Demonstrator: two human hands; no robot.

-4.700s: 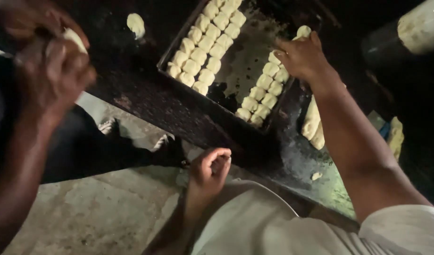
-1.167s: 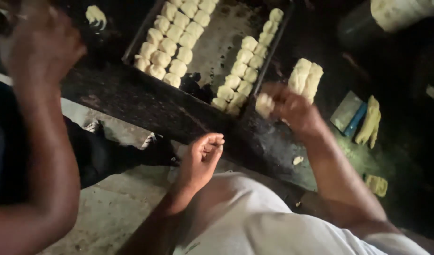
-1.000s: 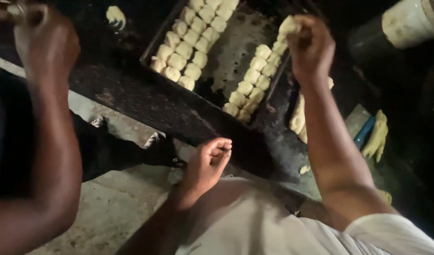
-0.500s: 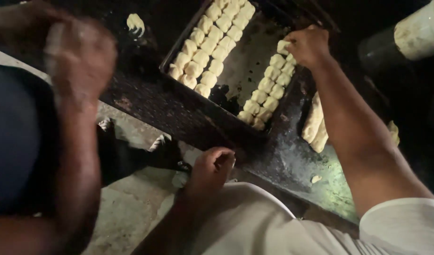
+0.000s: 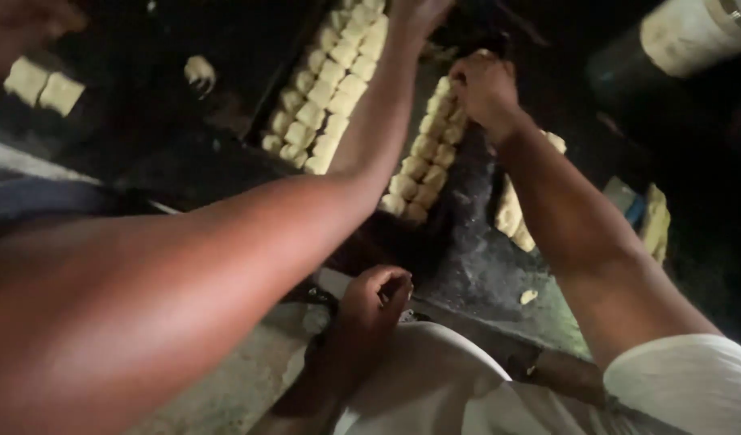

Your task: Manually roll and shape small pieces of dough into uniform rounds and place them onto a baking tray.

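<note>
A dark baking tray (image 5: 270,105) on the black table holds rows of pale dough pieces (image 5: 330,89). My right hand (image 5: 483,84) reaches in from the lower right. Its fingers are curled down on a dough piece at the far end of the right-hand row (image 5: 427,157). Down by my white shirt (image 5: 435,387), my left hand (image 5: 378,294) is curled into a fist with nothing visible in it. A co-worker's bare arm (image 5: 225,266) crosses the view from the lower left, and that hand (image 5: 419,16) is over the tray's far end.
Right of the tray lies a slab of dough (image 5: 515,213), with a scrap (image 5: 529,296) nearer me. Two cut dough blocks (image 5: 44,84) and a small lump (image 5: 200,72) sit at the left. A white bucket (image 5: 693,32) stands at the top right. Concrete floor (image 5: 250,379) shows below the table edge.
The co-worker's arm has swung from the left across the tray. My right hand went from the loose dough to the tray with a piece and stays at the right row's end.
</note>
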